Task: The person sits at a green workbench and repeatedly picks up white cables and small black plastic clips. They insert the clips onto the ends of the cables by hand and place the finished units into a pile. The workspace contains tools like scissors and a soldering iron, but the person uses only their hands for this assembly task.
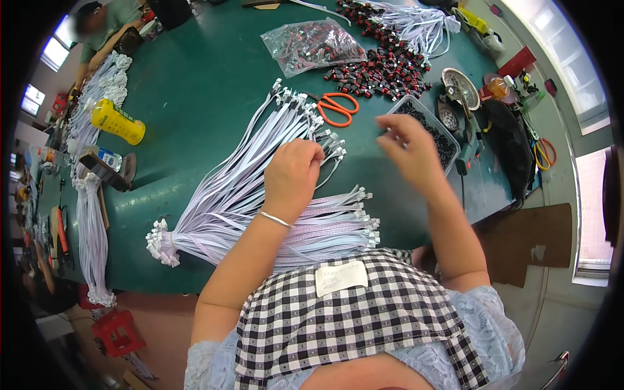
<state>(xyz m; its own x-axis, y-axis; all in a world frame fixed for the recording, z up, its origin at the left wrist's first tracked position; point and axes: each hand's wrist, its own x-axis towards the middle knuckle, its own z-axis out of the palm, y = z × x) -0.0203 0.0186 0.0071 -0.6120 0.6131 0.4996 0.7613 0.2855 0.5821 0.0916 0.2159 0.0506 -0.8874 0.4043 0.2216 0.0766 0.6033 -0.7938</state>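
Observation:
A large bundle of white flat cables (221, 188) fans out over the green table, tied near its left end, with small connectors at the tips. My left hand (291, 174) lies over the bundle with its fingers closed. A white cable curves out beside those fingers, but their grip is partly hidden. My right hand (411, 153), slightly blurred, hovers at the near left side of a clear plastic box (453, 170) of small black parts. Its fingers are curled together; whatever is between them is too small to name. Orange-handled scissors (339, 109) lie beyond the cable tips.
Behind the box is a pile of small black-and-red parts (383, 75), beside a clear bag (312, 49) of similar ones. A yellow bottle (118, 121) and more cable bundles (92, 237) stand left. Metal dishes (460, 88) sit right. Another person (110, 29) works at far left.

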